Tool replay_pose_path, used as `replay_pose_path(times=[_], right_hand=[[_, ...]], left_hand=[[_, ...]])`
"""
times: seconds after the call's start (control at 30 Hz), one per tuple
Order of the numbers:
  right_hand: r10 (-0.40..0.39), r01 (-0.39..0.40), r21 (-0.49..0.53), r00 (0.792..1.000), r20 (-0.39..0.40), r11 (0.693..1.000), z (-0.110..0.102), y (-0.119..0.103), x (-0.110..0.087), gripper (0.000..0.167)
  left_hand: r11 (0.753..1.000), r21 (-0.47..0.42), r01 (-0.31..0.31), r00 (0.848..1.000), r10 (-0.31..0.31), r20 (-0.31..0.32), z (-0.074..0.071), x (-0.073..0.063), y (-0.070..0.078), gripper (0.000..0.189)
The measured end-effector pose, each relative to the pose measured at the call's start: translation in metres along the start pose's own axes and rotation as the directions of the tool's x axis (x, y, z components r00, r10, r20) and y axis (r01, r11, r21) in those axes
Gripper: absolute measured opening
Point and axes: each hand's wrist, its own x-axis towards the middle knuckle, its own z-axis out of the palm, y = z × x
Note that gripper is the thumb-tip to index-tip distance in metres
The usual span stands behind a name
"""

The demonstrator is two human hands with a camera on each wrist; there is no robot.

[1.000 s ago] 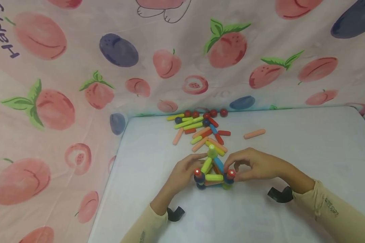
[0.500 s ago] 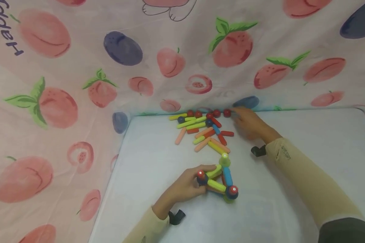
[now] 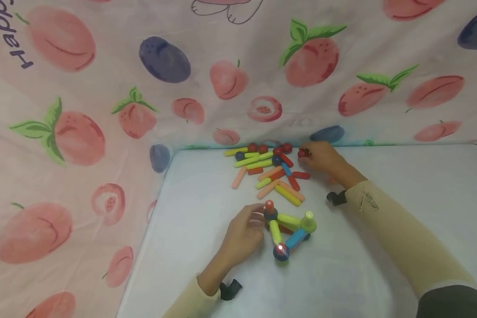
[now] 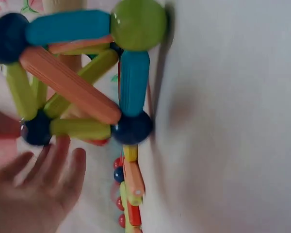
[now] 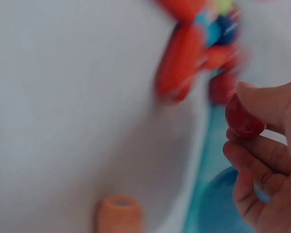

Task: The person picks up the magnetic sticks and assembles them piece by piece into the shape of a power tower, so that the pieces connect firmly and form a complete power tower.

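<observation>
A frame of magnetic rods and balls [image 3: 296, 238] stands on the table, built of yellow-green, blue and orange rods joined by navy and green balls. Short rods stick up from its top corners. My left hand [image 3: 244, 236] is at its left side. In the left wrist view the fingers [image 4: 58, 162] are loosely spread just below a navy ball [image 4: 36, 127]; whether they touch it I cannot tell. At the back of the table my right hand [image 3: 323, 158] pinches a red ball [image 5: 243, 118] between thumb and fingers.
Behind the frame lies a pile of loose rods [image 3: 268, 182] in yellow, orange, red and blue. Several red balls [image 3: 287, 147] and navy balls [image 3: 240, 155] lie among them at the table's back edge. A fruit-print curtain [image 3: 206, 57] hangs behind and to the left.
My right hand has left the frame, reached to the back edge and taken hold of a red ball. The frame has turned on the table, and my left hand has loosened from it.
</observation>
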Motion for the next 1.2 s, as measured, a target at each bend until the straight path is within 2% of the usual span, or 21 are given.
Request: replay_pose_path(times=[0.07,0.13,0.23,0.27,0.33,0.4,0.47,0.5,0.57,0.63,0.7,0.83,0.87,0.9,0.93,0.97,1.03,1.07,1.1,1.13,1.2], right_hand=[[-0.051,0.053,0.064,0.998,-0.03,0.997,-0.012,-0.009,-0.017,0.041],[-0.123,0.127,0.164,0.992,-0.034,0.978,-0.025,-0.02,-0.037,0.042],[-0.269,0.243,0.339,0.963,0.03,0.909,-0.043,-0.037,-0.068,0.041],[-0.324,0.275,0.399,0.944,0.06,0.875,-0.049,-0.042,-0.077,0.042],[-0.444,0.334,0.503,0.889,0.114,0.797,-0.057,-0.049,-0.095,0.041],[-0.554,0.389,0.565,0.819,0.15,0.728,-0.062,-0.054,-0.109,0.042],[-0.638,0.443,0.592,0.752,0.163,0.673,-0.063,-0.056,-0.12,0.042],[-0.664,0.461,0.597,0.728,0.168,0.656,-0.062,-0.056,-0.124,0.042],[-0.695,0.487,0.596,0.697,0.176,0.639,-0.061,-0.057,-0.131,0.041],[-0.702,0.495,0.588,0.687,0.185,0.64,-0.06,-0.057,-0.135,0.041],[-0.686,0.486,0.566,0.697,0.208,0.665,-0.061,-0.056,-0.137,0.044],[-0.666,0.458,0.539,0.688,0.289,0.707,-0.065,-0.046,-0.13,0.054],[-0.65,0.429,0.545,0.693,0.312,0.72,-0.066,-0.041,-0.124,0.055],[-0.625,0.39,0.557,0.71,0.325,0.733,-0.066,-0.035,-0.117,0.053],[-0.585,0.347,0.558,0.742,0.328,0.754,-0.065,-0.029,-0.107,0.051],[-0.52,0.297,0.54,0.79,0.323,0.787,-0.063,-0.023,-0.097,0.047],[-0.392,0.24,0.476,0.885,0.25,0.846,-0.055,-0.011,-0.072,0.04],[-0.329,0.221,0.427,0.923,0.198,0.877,-0.05,-0.007,-0.06,0.038],[-0.271,0.202,0.363,0.951,0.149,0.91,-0.044,-0.003,-0.048,0.038],[-0.235,0.198,0.283,0.966,0.104,0.938,-0.037,-0.001,-0.036,0.039],[-0.208,0.198,0.147,0.977,0.051,0.969,-0.025,0.0,-0.016,0.044]], left_hand=[[0.998,-0.053,-0.031,0.993,0.037,0.111,0.0,-0.007,0.005,0.082],[0.996,-0.058,-0.067,0.976,0.078,0.202,0.001,-0.012,0.009,0.096],[0.995,-0.021,-0.099,0.967,0.101,0.232,0.008,-0.014,0.012,0.109],[0.994,-0.005,-0.106,0.97,0.104,0.221,0.01,-0.013,0.013,0.113],[0.993,0.007,-0.117,0.976,0.113,0.185,0.014,-0.012,0.013,0.113],[0.991,-0.002,-0.133,0.98,0.132,0.146,0.016,-0.011,0.014,0.106],[0.988,-0.018,-0.151,0.981,0.152,0.12,0.016,-0.009,0.014,0.102],[0.987,-0.035,-0.159,0.98,0.162,0.113,0.016,-0.009,0.013,0.1],[0.985,-0.046,-0.165,0.98,0.169,0.101,0.014,-0.008,0.013,0.095],[0.985,-0.047,-0.164,0.981,0.168,0.095,0.014,-0.009,0.012,0.087],[0.986,-0.048,-0.159,0.982,0.163,0.091,0.013,-0.01,0.011,0.077],[0.99,-0.029,-0.138,0.986,0.14,0.089,0.01,-0.01,0.01,0.063],[0.991,-0.03,-0.132,0.987,0.134,0.091,0.009,-0.01,0.01,0.062],[0.991,-0.032,-0.129,0.987,0.131,0.096,0.008,-0.009,0.009,0.062],[0.991,-0.037,-0.127,0.986,0.131,0.102,0.007,-0.009,0.009,0.061],[0.991,-0.048,-0.122,0.985,0.127,0.113,0.006,-0.008,0.008,0.061],[0.99,-0.075,-0.123,0.981,0.132,0.141,0.003,-0.007,0.007,0.062],[0.989,-0.092,-0.118,0.979,0.132,0.158,0.003,-0.007,0.006,0.062],[0.987,-0.111,-0.114,0.975,0.132,0.177,0.002,-0.006,0.005,0.062],[0.985,-0.13,-0.109,0.971,0.134,0.198,0.002,-0.005,0.004,0.063],[0.981,-0.168,-0.101,0.962,0.139,0.236,0.002,-0.003,0.003,0.064]])
